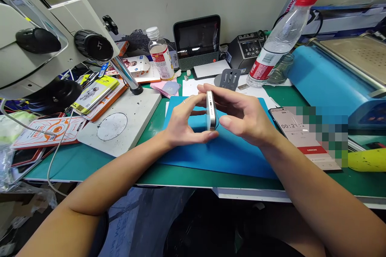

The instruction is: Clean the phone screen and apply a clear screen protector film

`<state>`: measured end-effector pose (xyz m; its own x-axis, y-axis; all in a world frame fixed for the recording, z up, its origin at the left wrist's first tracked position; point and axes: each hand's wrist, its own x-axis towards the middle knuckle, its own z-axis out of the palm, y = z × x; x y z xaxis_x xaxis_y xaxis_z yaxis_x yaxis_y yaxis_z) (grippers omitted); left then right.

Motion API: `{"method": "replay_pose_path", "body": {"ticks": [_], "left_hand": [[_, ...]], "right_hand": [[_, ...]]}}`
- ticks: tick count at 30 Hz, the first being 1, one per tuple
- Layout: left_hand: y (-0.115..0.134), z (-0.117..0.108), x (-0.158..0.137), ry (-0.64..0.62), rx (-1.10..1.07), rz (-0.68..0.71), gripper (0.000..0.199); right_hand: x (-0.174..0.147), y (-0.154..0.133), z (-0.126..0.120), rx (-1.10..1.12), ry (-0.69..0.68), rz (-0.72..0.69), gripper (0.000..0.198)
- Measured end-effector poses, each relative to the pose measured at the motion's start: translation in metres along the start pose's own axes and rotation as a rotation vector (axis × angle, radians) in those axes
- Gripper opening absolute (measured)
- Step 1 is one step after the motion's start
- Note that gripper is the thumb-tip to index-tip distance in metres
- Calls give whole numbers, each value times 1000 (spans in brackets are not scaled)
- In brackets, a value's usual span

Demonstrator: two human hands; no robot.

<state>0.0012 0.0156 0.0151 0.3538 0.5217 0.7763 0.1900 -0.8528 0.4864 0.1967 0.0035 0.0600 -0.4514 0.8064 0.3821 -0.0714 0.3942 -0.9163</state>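
Observation:
A smartphone (211, 109) is held on its side above the blue mat (235, 156), its bottom edge with the charging port towards me. My left hand (185, 122) grips it, thumb under the lower side and fingers at the upper side. From the right, my right hand (245, 116) has its fingers on the top of the phone, with the thumb beside its right face. A thin, clear-looking edge stands out slightly on that face; I cannot tell what it is. Both flat faces of the phone are mostly hidden from this angle.
A microscope (93, 46) stands on a white base (120, 128) at left, near boxes (96, 94). Behind are a small bottle (162, 58), a dark-screened display (197, 38) and a red-capped bottle (271, 48). A phone showing a timer (301, 132) and a blue machine (325, 84) are right.

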Motion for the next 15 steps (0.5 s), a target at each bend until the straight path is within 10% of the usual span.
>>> {"method": "replay_pose_path", "body": {"ticks": [15], "left_hand": [[-4, 3, -4, 9, -37, 0, 74]], "right_hand": [[2, -1, 0, -6, -1, -16, 66]]}}
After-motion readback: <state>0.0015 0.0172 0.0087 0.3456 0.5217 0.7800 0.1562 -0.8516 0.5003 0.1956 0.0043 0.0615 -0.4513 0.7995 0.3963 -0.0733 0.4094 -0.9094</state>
